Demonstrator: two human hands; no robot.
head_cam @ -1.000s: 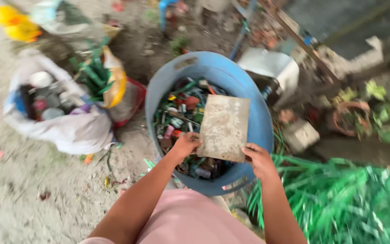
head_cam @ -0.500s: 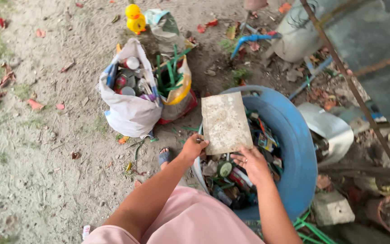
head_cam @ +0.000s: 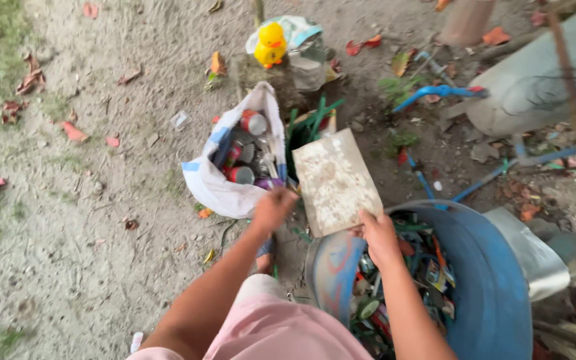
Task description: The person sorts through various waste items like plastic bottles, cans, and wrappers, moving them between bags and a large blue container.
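Observation:
A flat, dirty grey-brown rectangular slab [head_cam: 336, 180] is held up in front of me. My right hand [head_cam: 378, 235] grips its lower right corner. My left hand [head_cam: 273, 208] is at the slab's left edge, blurred, and whether it still touches the slab I cannot tell. The slab hangs over the gap between a white sack [head_cam: 225, 183] full of cans and a blue plastic barrel [head_cam: 495, 280] holding several cans and scraps of mixed colours.
A yellow toy duck [head_cam: 270, 44] sits on a bag beyond the sack. Green sticks [head_cam: 311, 123] poke from a container behind the slab. Blue pipes [head_cam: 438, 93] and a grey drum [head_cam: 535, 87] lie to the right. Sandy ground with red leaves spreads left.
The view has swung right to left, so the barrel now sits at the lower right. The slab has moved off the barrel toward the sack, and my left hand has shifted up along its edge.

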